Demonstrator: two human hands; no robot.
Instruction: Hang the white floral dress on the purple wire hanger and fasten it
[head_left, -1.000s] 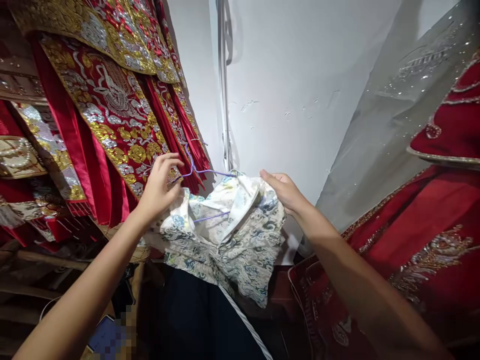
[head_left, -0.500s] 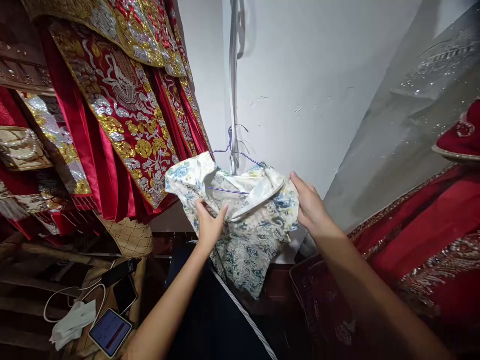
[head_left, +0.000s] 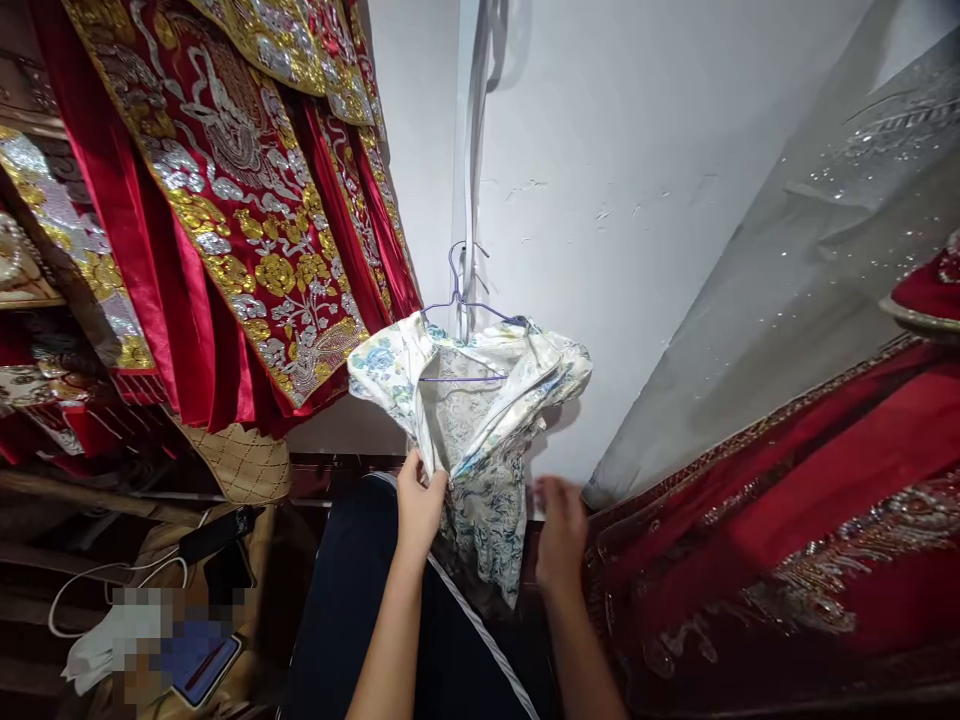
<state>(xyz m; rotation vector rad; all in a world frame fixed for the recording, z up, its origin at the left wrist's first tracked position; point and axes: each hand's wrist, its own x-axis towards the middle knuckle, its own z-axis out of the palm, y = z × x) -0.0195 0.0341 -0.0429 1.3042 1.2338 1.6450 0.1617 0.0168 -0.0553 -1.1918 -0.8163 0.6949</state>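
Observation:
A small white garment with a blue and green flower pattern (head_left: 480,400) hangs on a purple wire hanger (head_left: 459,300) against the white wall. My left hand (head_left: 418,502) pinches the garment's left front edge below the collar. My right hand (head_left: 559,530), blurred, is low beside the garment's hem at the right, fingers apart, holding nothing that I can see.
Red robes with gold and silver embroidery (head_left: 247,200) hang at the left. A red embroidered gown (head_left: 787,520) and a grey sequinned cloth (head_left: 787,270) fill the right. A dark garment with a white cord (head_left: 420,620) lies below. Phones, cables and a white cloth (head_left: 150,620) sit at the lower left.
The hanger went from my left hand up onto the wall. My left hand dropped to the garment's front edge. My right hand let go of the shoulder and moved down by the hem.

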